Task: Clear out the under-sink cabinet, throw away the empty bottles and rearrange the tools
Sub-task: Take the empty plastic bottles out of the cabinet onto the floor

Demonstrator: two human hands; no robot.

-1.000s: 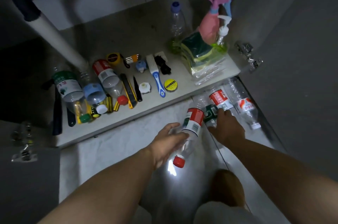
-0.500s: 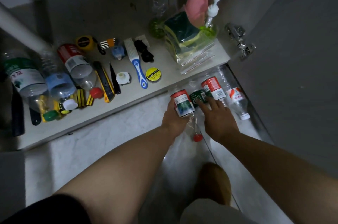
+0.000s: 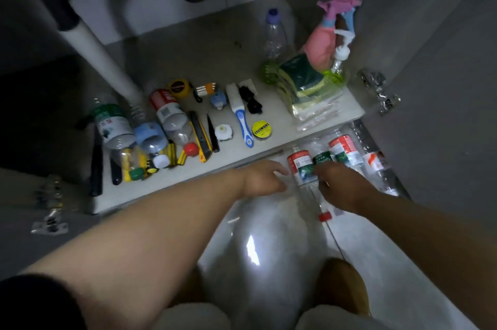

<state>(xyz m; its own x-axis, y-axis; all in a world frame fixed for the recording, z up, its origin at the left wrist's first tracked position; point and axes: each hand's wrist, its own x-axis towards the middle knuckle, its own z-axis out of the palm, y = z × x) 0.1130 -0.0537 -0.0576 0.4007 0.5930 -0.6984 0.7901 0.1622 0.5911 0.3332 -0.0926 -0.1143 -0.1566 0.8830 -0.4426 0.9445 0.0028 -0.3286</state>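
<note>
4 clear, thin plastic bottles (image 3: 347, 153) lie side by side on the glossy floor (image 3: 398, 265) below the cabinet shelf (image 3: 166, 181). The left hand (image 3: 265, 179) has its fingers loosely spread, touching the red-capped bottle (image 3: 300, 165). The right hand (image 3: 341, 185) covers it, blurred, so I cannot tell its grip.

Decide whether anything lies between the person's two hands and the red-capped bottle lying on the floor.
Nothing visible does. The left hand sits right beside the red-capped bottle, the right hand on its other side, partly over the green-labelled bottle. Blur hides whether either grips.
</note>
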